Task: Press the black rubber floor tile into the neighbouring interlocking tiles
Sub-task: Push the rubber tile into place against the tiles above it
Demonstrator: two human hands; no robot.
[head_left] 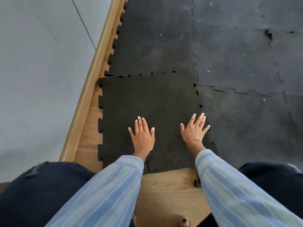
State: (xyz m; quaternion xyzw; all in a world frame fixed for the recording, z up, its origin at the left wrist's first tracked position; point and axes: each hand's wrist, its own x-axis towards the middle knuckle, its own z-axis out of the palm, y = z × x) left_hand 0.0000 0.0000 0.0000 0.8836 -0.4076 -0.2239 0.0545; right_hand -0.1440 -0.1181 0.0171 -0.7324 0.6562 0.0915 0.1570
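A black rubber floor tile (147, 99) with toothed edges lies on the wooden floor in the middle of the view. My left hand (143, 136) rests flat on its near middle, fingers spread. My right hand (195, 130), with an orange band at the wrist, lies flat near the tile's right edge, fingertips reaching the seam with the right neighbouring tile (246, 122). The far seam with the tile ahead (154, 46) shows small gaps between teeth. At the far left corner the tile overlaps its neighbour.
A wooden skirting board (91, 76) and a grey wall (41, 63) run along the left. Bare wooden floor (168, 190) shows in front of the tile. My knees in dark trousers sit at the bottom left and right. More dusty black tiles (246, 46) cover the floor ahead.
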